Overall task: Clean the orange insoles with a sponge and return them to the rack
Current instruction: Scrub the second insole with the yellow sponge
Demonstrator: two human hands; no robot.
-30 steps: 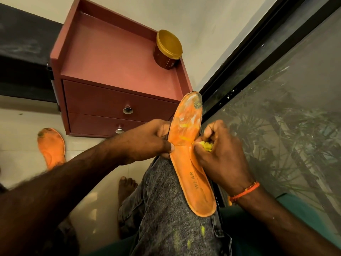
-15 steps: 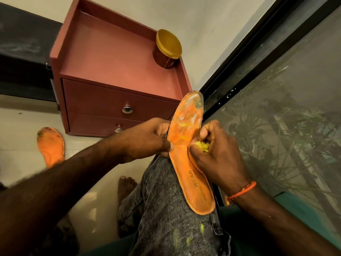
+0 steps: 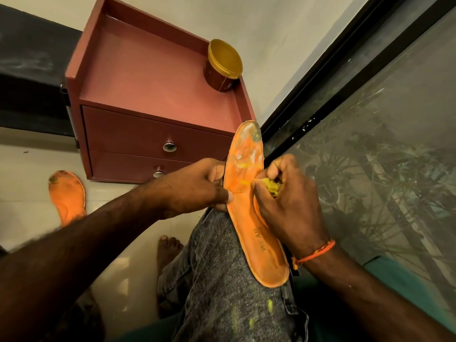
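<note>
insole in work: orange insole (image 3: 249,193) is lying along the raised knee (image 3: 222,267), toe end pointing far, heel end near; toe half is looking smeared and wet, dark grime at the tip.
left hand: left hand (image 3: 195,186) is pinching the insole's left edge near the middle, thumb on top, fingers curled under.
right hand: right hand (image 3: 288,206) is curled round a yellow sponge (image 3: 272,187) and pressing it on the insole's right side, mid-length.
second insole: other insole (image 3: 66,196) is lying on the floor (image 3: 24,174) far left, well apart from the hands; grime showing at its toe, so likely not cleaned yet.
step: scrubbing, my read; toe tip is looking undone.
rack: cannot tell which thing is the rack. A red drawer unit (image 3: 153,95) is standing beyond the knee with a gold-lidded jar (image 3: 223,65) on its right back corner.
risk 1: insole is flexing on the knee with a one-edge pinch only; a hard push could fold it or slide it off toward the window (image 3: 370,144).
risk 2: sponge is shedding yellow bits onto the jeans; crumbs may be sticking to the wet surface.
risk 3: floor insole is getting forgotten.
</note>
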